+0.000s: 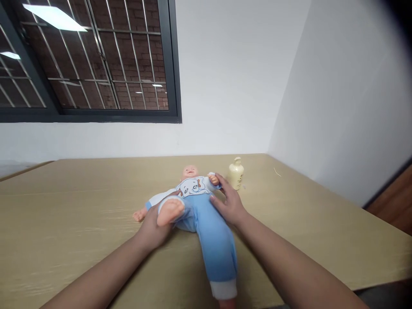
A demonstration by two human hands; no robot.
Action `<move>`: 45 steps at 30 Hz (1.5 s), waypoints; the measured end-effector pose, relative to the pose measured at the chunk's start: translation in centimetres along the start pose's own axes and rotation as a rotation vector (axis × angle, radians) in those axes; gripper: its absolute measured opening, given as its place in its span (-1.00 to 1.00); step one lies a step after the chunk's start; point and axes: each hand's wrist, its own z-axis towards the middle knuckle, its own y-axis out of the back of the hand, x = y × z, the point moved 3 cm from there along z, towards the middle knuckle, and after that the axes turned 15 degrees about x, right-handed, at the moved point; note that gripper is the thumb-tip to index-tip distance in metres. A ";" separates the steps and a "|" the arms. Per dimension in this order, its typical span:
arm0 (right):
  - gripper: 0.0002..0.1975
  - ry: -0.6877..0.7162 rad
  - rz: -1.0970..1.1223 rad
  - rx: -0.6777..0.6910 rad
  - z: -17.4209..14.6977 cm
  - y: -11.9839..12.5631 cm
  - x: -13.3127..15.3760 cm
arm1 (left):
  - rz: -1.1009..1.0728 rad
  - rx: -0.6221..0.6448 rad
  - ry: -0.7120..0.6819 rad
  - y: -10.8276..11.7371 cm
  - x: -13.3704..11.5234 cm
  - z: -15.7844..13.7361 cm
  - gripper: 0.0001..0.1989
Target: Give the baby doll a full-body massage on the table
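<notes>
A baby doll [217, 240] in blue trousers and a white top with an elephant print lies on its back on the table, its head at the far end. My left hand [156, 225] is closed around the bent leg on the left, whose bare foot points toward me. Beside the doll's waist and arm on the right is my right hand [230, 201], fingers apart, with its index fingertip at the doll's small hand and its thumb at the waist. The other leg stretches toward me, its foot cut off by the lower edge. My left fingers are partly hidden behind the raised leg.
A pale yellow pump bottle [236, 174] stands just beyond my right hand. The wooden table [80, 206] meets white walls at the back and right. A thin pale strand [277, 172] lies near its right edge. A barred window [106, 56] is at upper left.
</notes>
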 end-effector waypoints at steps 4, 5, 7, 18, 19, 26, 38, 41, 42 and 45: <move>-0.28 0.082 -0.191 0.226 0.0 -1.0 0.8 | -0.069 0.002 -0.036 -0.9 1.2 0.0 -0.58; -0.30 0.079 -0.206 0.267 0.0 -1.2 0.8 | -0.068 0.014 -0.066 -1.1 1.3 0.0 -0.57; -0.31 0.065 -0.215 0.309 0.0 -1.4 0.7 | -0.032 0.038 -0.142 -1.4 1.1 -0.1 -0.56; -0.40 -0.247 0.143 -0.236 0.5 0.1 -3.7 | 0.141 0.117 -0.116 -0.4 -0.5 -0.5 -0.36; -0.42 -0.304 0.219 -0.297 0.5 0.4 -4.6 | 0.145 0.140 -0.118 -0.4 -0.6 -0.5 -0.34; -0.64 -0.618 0.867 -0.468 0.1 0.9 -8.5 | 0.326 0.263 -0.251 -1.6 -1.7 -0.7 -0.24; -0.36 -0.041 0.120 -0.101 0.2 -1.0 -1.2 | -0.079 -0.012 0.119 -1.1 -0.2 0.4 -0.51; -0.29 0.059 -0.067 0.092 0.1 -1.8 -0.2 | -0.187 0.042 0.095 -1.3 -0.2 0.7 -0.62; -0.29 0.070 -0.092 0.134 0.1 -1.9 -0.1 | -0.200 0.053 0.062 -1.5 -0.2 0.7 -0.64; -0.30 0.060 -0.102 0.188 0.1 -1.8 -0.3 | -0.152 0.056 -0.046 -2.0 0.3 0.3 -0.66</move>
